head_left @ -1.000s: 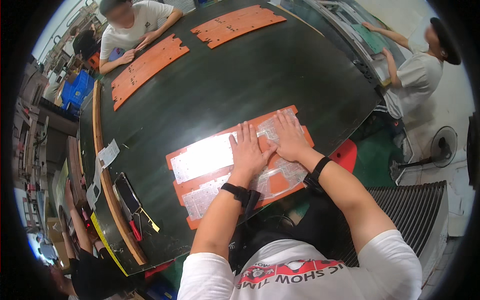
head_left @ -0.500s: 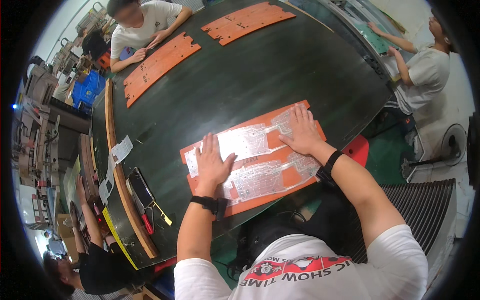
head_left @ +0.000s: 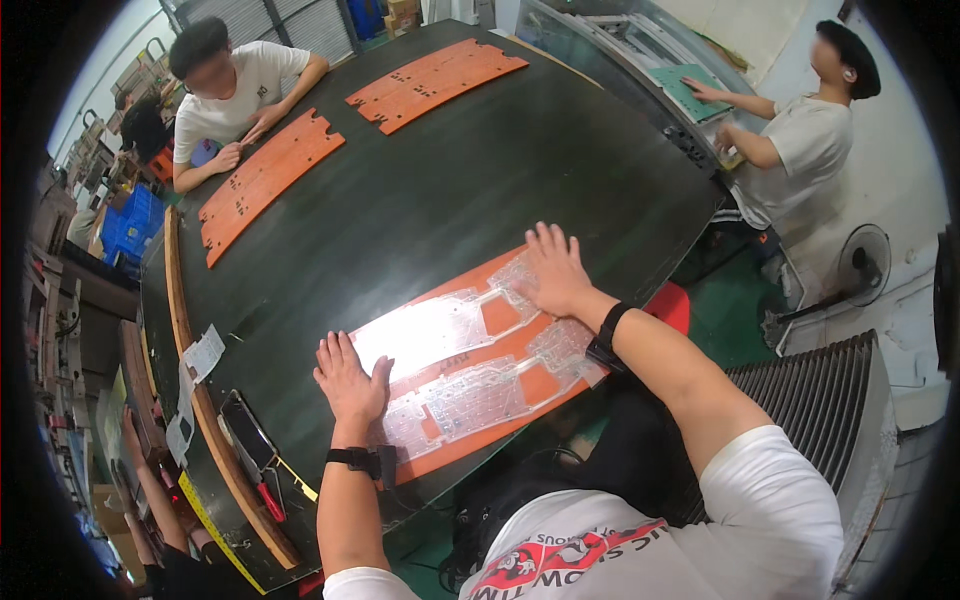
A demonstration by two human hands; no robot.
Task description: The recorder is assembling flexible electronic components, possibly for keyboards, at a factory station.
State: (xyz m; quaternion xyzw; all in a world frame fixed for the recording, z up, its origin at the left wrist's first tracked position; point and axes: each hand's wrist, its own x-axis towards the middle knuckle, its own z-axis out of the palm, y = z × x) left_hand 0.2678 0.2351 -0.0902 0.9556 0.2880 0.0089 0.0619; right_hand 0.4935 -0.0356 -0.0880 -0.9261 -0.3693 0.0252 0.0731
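Note:
Two thin, see-through patterned sheets lie one behind the other on an orange board. Strong glare whitens the left part of the far sheet; the near sheet shows fine printed lines and cut-outs. My left hand is open, palm down with fingers apart, at the board's left end, beside the far sheet. At the other end my right hand lies open with fingers spread, over the right end of the far sheet and the board's edge. Neither hand grips anything.
A dark table carries more orange boards at its far side, near a seated co-worker. On the left are a wooden strip and a red-handled tool. Another co-worker handles a green panel at right.
The view has shifted, so the table sits further left and lower. My left hand has slid off the far sheet to the board's left end; my right hand stays at its right end.

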